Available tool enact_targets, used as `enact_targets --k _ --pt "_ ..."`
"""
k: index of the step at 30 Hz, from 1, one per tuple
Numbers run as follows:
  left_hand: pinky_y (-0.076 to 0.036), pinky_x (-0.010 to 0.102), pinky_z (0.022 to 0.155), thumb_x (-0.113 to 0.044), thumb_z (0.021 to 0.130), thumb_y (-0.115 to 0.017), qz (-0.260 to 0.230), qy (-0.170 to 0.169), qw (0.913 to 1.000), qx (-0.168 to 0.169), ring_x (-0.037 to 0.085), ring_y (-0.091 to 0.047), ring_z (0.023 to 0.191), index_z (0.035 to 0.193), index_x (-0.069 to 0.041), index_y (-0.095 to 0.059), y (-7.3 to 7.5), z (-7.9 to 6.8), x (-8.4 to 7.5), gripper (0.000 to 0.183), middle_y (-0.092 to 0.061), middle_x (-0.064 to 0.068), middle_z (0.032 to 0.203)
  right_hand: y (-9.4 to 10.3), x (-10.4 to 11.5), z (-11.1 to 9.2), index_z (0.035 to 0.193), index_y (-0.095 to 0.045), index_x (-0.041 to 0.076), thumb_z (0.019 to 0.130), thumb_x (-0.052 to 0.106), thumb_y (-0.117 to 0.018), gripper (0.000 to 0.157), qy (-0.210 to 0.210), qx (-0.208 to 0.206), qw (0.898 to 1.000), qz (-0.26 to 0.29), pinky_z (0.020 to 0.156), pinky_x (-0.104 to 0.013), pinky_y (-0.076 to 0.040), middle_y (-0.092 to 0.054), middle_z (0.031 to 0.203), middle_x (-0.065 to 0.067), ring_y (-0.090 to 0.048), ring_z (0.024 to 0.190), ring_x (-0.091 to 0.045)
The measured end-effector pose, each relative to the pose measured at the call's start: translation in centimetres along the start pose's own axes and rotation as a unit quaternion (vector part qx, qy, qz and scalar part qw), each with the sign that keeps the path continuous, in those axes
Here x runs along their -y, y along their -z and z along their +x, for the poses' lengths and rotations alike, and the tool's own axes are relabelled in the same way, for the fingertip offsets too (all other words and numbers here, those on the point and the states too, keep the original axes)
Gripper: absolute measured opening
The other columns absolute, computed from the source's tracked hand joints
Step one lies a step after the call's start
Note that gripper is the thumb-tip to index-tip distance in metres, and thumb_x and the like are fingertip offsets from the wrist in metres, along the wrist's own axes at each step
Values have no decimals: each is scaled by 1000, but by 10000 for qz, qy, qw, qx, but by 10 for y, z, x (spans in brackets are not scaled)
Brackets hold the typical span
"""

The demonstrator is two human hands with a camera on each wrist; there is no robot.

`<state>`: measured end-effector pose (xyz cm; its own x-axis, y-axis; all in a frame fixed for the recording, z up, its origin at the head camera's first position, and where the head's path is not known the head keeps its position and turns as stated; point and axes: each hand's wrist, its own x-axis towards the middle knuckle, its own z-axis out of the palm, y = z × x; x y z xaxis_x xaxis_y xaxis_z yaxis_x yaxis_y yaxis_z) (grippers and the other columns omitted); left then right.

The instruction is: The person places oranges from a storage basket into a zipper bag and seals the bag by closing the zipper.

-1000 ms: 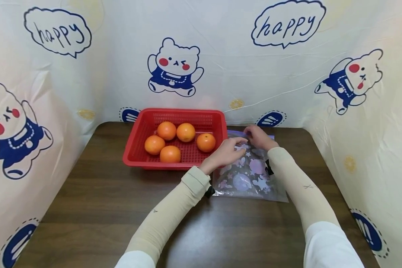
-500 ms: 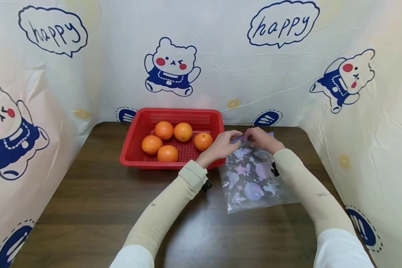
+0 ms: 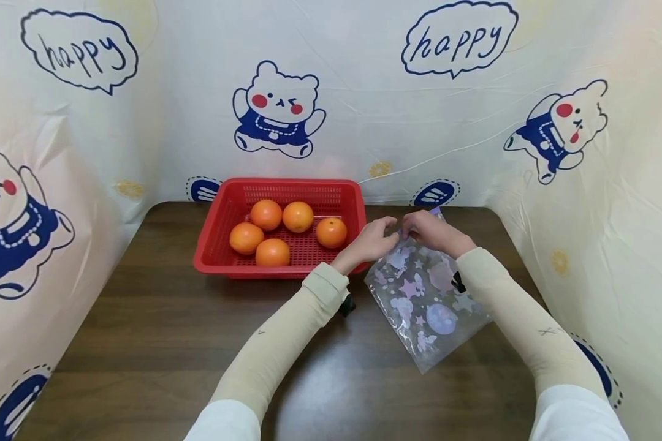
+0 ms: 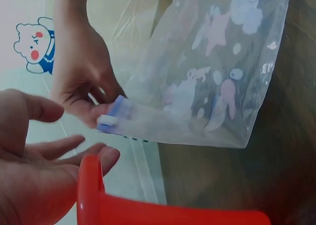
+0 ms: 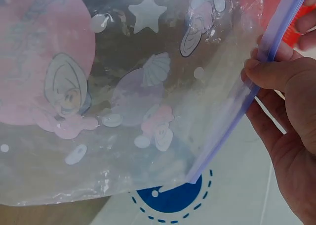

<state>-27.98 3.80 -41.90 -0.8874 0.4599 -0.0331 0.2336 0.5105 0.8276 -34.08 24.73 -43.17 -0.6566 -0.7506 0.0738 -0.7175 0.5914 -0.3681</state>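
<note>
A clear zip bag (image 3: pixel 419 300) with pastel sea prints is tilted above the table at the right. My right hand (image 3: pixel 433 231) pinches its purple zip edge (image 5: pixel 222 141) between thumb and fingers. At that corner a white slider (image 4: pixel 107 120) shows in the left wrist view. My left hand (image 3: pixel 374 241) is beside the corner, over the basket's right rim. Its fingers (image 4: pixel 54 148) are spread and loosely bent, apart from the bag, with nothing between them.
A red plastic basket (image 3: pixel 243 269) stands left of the bag, close to the left wrist. Inside it lie several oranges (image 3: pixel 273 252). The wooden table (image 3: pixel 171 343) ends at a printed cloth backdrop (image 3: pixel 375 110) behind and at both sides.
The bag has come up from lying flat and swung round, its lower corner turning toward me. My right hand has taken hold of the zip edge. The basket and oranges stay put.
</note>
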Motion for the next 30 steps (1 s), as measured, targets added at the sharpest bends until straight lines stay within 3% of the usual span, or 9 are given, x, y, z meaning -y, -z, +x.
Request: enact_targets --k 5,13,16,22,30 --pt "-44 43 114 -17 103 -50 4 224 9997 -141 30 -52 136 152 2 -40 -5 4 -3 53 -48 17 154 4 6 -4 83 -75 5 82 -20 -64 27 28 -6 10000 -4 80 -43 -59 -70 88 -6 -68 83 -23" --pt "-48 40 109 -20 104 -52 -114 467 9988 88 28 -57 128 154 -2 -39 -7 5 -4 55 -52 16 150 6 16 -11 82 -75 4 82 -20 -65 26 331 -293 9990 -88 81 -43 -59 -70 92 -8 -68 86 -24" --pt "-49 40 108 -21 104 -52 -226 438 9985 219 27 -58 123 154 -2 -39 -6 4 -4 55 -54 17 147 8 23 -13 82 -75 4 82 -19 -66 25 466 -429 9979 -135 82 -44 -58 -71 94 -9 -69 88 -26" --pt "-52 37 104 -12 103 -52 -481 46 9982 355 28 -60 115 149 3 -46 -3 5 1 49 -59 18 141 12 36 -15 83 -77 4 82 -17 -68 24 432 -553 9974 -169 87 -44 -57 -72 96 -8 -68 91 -25" --pt "-60 32 88 -1 101 -51 -1425 -18 9892 337 26 -68 94 139 6 -55 -2 5 6 39 -69 20 122 16 45 -28 91 -78 4 84 -13 -71 20 281 -681 9973 64 86 -42 -60 -72 96 -6 -69 91 -22"
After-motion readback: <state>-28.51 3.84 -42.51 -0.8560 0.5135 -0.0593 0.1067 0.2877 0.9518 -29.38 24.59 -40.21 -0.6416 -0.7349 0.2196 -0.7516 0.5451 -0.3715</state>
